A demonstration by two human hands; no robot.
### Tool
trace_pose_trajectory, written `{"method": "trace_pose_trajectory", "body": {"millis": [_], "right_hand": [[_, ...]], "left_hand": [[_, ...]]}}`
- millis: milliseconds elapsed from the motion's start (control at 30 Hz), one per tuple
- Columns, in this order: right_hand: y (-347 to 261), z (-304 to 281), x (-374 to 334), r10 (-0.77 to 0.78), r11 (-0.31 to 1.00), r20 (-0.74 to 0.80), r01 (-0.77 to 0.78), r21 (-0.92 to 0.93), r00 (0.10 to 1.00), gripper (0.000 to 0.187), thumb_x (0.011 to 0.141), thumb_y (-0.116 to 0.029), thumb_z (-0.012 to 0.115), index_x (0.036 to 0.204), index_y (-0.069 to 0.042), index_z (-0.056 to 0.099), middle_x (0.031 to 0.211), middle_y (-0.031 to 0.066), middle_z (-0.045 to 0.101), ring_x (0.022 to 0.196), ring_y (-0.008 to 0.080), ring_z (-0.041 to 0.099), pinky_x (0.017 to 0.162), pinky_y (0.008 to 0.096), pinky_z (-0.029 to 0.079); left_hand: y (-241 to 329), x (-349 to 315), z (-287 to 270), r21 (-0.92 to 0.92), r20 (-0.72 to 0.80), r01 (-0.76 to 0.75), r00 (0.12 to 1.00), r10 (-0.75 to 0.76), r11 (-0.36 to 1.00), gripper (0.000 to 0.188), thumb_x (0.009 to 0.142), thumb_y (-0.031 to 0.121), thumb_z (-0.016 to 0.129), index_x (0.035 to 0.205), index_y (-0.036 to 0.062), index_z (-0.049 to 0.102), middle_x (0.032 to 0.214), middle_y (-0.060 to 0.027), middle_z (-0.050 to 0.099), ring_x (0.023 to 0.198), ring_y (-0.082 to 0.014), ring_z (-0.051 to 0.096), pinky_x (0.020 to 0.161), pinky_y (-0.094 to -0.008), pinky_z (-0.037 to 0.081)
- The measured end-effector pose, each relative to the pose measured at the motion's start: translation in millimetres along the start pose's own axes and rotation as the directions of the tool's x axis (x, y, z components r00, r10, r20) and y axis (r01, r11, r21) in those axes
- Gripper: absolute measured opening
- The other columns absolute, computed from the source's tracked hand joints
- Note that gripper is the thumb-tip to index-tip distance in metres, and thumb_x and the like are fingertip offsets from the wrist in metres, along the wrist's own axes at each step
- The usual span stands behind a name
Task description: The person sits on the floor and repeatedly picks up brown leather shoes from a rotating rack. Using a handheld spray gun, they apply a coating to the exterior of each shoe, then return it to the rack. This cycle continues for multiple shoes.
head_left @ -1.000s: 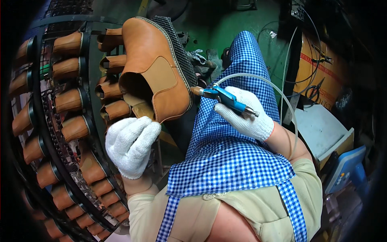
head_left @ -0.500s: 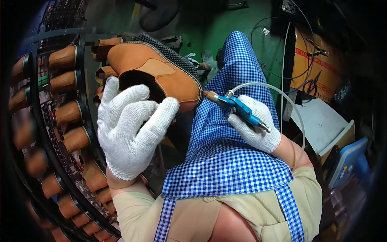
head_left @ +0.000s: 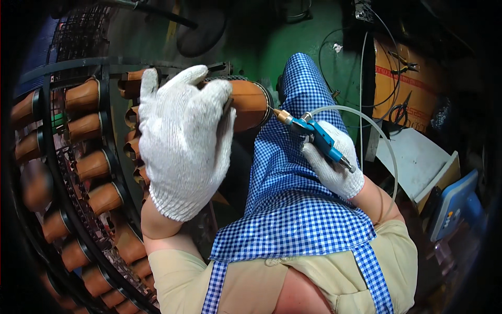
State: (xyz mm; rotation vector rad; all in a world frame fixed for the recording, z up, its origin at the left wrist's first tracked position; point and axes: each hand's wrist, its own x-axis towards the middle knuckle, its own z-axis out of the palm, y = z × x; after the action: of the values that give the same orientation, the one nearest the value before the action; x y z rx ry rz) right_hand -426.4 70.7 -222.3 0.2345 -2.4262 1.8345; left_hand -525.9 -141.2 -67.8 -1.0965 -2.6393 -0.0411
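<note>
A brown shoe [head_left: 248, 104] is tilted over in front of me. Its rounded end and dark, stitched sole edge point right. My left hand [head_left: 183, 141], in a white knit glove, is closed on the shoe with its back toward me, hiding most of it. In my gloved right hand [head_left: 337, 159] I hold a blue applicator gun [head_left: 320, 138] with a brass nozzle. The nozzle's fine tip is at the shoe's sole edge. From the gun a clear hose [head_left: 388, 149] curves right and down past my forearm.
On the left stands a curved black rack [head_left: 46, 152] bearing several brown shoes [head_left: 105, 199]. To the right are a yellow-orange box [head_left: 402, 99], black scissors [head_left: 401, 113], pliers [head_left: 410, 67], a pale board [head_left: 415, 159] and a blue object with small buttons [head_left: 454, 205].
My left hand has turned and moved up over the shoe, covering its opening. The shoe has shifted and turned, hiding its toe. My right hand stays nearly still, the nozzle at the sole edge.
</note>
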Motion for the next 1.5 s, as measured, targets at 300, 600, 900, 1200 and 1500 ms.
{"method": "trace_pose_trajectory", "body": {"millis": [300,600,900,1200,1500], "right_hand": [[15,18,56,-0.094,0.994,-0.186,0.102,0.035,0.978,0.010,0.098,-0.011,0.073,0.099,-0.002,0.071,0.079,0.0130,0.061,0.068,0.0297,0.063,0.061,0.0393,0.049],[33,60,122,-0.149,0.983,-0.285,0.173,0.062,0.947,0.021,0.101,-0.023,0.073,0.095,-0.003,0.069,0.073,0.0114,0.063,0.061,0.0255,0.065,0.056,0.0355,0.052],[30,82,124,-0.057,0.985,-0.277,0.100,0.142,0.959,0.025,0.100,-0.025,0.075,0.092,-0.003,0.065,0.068,0.0119,0.059,0.060,0.0302,0.064,0.055,0.0401,0.050],[34,91,99,-0.209,0.977,-0.341,0.210,-0.036,0.916,0.016,0.097,-0.018,0.075,0.095,-0.004,0.069,0.079,0.0150,0.061,0.069,0.0362,0.065,0.060,0.0438,0.051],[29,112,93,-0.229,0.972,-0.324,0.234,-0.024,0.918,0.015,0.097,-0.019,0.075,0.093,-0.006,0.070,0.077,0.0141,0.060,0.068,0.0357,0.063,0.060,0.0445,0.050]], "left_hand": [[-29,46,33,0.020,-0.127,0.129,0.984,-0.126,0.991,0.027,0.089,0.013,0.076,0.112,0.0041,0.065,0.101,-0.0159,0.066,0.094,-0.0342,0.069,0.081,-0.0450,0.059],[-89,75,44,0.260,-0.045,0.330,0.943,-0.330,0.908,0.028,0.095,0.024,0.067,0.111,0.0011,0.063,0.102,-0.0258,0.071,0.097,-0.0456,0.070,0.083,-0.0537,0.056],[-116,61,25,-0.164,0.031,0.476,0.878,-0.478,0.864,0.048,0.094,0.035,0.078,0.123,-0.0014,0.066,0.097,-0.0146,0.075,0.091,-0.0239,0.072,0.085,-0.0359,0.056],[-52,-115,28,-0.694,0.138,0.615,0.624,-0.769,0.375,0.071,0.091,0.014,0.081,0.152,0.0037,0.047,0.138,-0.0088,0.057,0.124,-0.0202,0.057,0.111,-0.0377,0.047],[18,-184,65,-0.381,-0.001,0.645,0.716,-0.698,0.663,0.090,0.071,0.008,0.095,0.149,0.0108,0.052,0.154,-0.0233,0.046,0.143,-0.0415,0.048,0.118,-0.0497,0.043]]}}
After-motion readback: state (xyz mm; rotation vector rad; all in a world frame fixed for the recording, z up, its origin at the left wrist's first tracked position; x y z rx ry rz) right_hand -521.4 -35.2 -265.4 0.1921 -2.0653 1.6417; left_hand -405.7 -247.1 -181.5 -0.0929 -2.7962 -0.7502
